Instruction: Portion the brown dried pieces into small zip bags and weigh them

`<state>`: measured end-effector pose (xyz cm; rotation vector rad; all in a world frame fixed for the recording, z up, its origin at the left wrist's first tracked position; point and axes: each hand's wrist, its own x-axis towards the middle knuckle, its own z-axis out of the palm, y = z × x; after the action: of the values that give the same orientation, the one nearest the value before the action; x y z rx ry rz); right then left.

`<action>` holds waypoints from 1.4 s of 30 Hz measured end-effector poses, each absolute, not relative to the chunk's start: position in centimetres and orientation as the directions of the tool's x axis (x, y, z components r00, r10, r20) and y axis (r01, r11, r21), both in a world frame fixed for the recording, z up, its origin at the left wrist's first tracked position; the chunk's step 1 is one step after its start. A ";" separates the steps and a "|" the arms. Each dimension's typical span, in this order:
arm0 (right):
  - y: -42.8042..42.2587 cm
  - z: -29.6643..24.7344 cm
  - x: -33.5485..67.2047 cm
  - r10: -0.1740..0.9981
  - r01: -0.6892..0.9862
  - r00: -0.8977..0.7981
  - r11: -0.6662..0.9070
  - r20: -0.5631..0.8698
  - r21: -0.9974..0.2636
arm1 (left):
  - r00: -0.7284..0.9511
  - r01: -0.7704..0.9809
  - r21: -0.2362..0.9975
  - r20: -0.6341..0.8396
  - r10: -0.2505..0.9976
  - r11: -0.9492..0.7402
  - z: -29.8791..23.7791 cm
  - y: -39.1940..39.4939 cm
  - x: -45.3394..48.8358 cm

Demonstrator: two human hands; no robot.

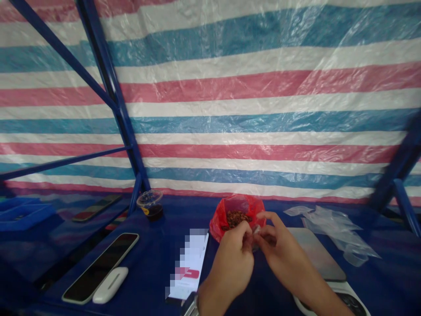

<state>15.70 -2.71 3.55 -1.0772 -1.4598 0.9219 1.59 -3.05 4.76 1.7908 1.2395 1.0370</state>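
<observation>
My left hand (pixel 234 259) and my right hand (pixel 279 250) meet in front of the red plastic bag (pixel 219 217). Their fingertips are closed together on a small clear plastic bag (pixel 256 229), mostly hidden by the fingers. Inside the open red bag lies a heap of brown, dried-looking pieces (pixel 237 217). Under my right forearm stands a kitchen scale (pixel 315 256) with a grey metal plate and a white body. A phone with a lit screen (pixel 192 259) lies left of my left hand; a watch (pixel 190 305) is on my left wrist.
Several clear bags (pixel 335 224) and a small clear plastic cup (pixel 356 256) lie at right. Leftward are a lidded cup of dark liquid (pixel 152 206), a dark phone (pixel 101 267), a white earbud case (pixel 111 285), another phone (pixel 97 208) and blue trays (pixel 26 213). Blue posts (pixel 115 96) frame a striped tarp.
</observation>
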 end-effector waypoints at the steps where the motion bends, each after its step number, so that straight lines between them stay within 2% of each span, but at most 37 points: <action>1: -2.6 3.6 15.8 0.957 0.115 -0.031 0.290 0.288 -0.950 | 0.272 0.375 0.861 0.252 0.929 -0.344 4.8 -3.0 1.3; 3: -2.6 3.7 15.9 0.960 0.071 -0.027 0.280 0.279 -0.957 | 0.360 0.397 0.810 0.296 0.885 -0.432 4.6 -3.0 0.6; 6: -3.0 3.5 16.1 0.961 0.031 -0.067 0.273 0.270 -0.962 | 0.392 0.480 0.742 0.297 0.871 -0.469 4.0 -3.0 0.0; 12: -3.3 2.2 16.4 0.954 0.102 -0.167 0.268 0.249 -0.958 | 0.406 0.513 0.703 0.306 0.861 -0.492 3.6 -3.0 0.1; 20: -3.0 2.1 15.9 0.965 0.158 -0.094 0.258 0.246 -0.953 | 0.210 0.616 0.687 0.330 0.920 -0.386 4.6 -2.3 0.1; 24: -3.0 2.9 15.9 0.970 0.066 0.022 0.240 0.242 -0.969 | 0.116 0.523 0.759 0.388 0.914 -0.388 4.5 -2.1 0.0; 27: -2.8 2.8 15.6 0.990 -0.080 0.107 0.096 0.087 -0.992 | 0.063 0.409 0.833 0.383 0.922 -0.374 4.1 -1.7 -0.1; 31: -2.3 2.1 14.3 0.987 -0.393 -0.046 -0.159 -0.154 -0.906 | 0.040 0.309 0.858 0.421 0.906 -0.411 3.6 -1.2 -0.1; 34: -1.7 2.0 13.8 0.985 -0.519 -0.049 -0.168 -0.166 -0.838 | 0.019 0.293 0.855 0.443 0.896 -0.428 3.3 -0.8 -0.4; 37: -0.8 2.9 13.7 0.985 -0.573 -0.014 -0.150 -0.174 -0.805 | 0.013 0.319 0.846 0.448 0.894 -0.428 2.9 -0.5 -0.9; 42: 1.4 5.9 13.3 0.953 -0.540 -0.060 -0.281 -0.297 -0.793 | 0.066 0.384 0.782 0.507 0.859 -0.491 2.6 -0.1 -1.9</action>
<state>13.33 1.38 5.94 -0.9845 -0.5897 1.6228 -1.90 -0.14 2.59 1.9051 1.2338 1.4173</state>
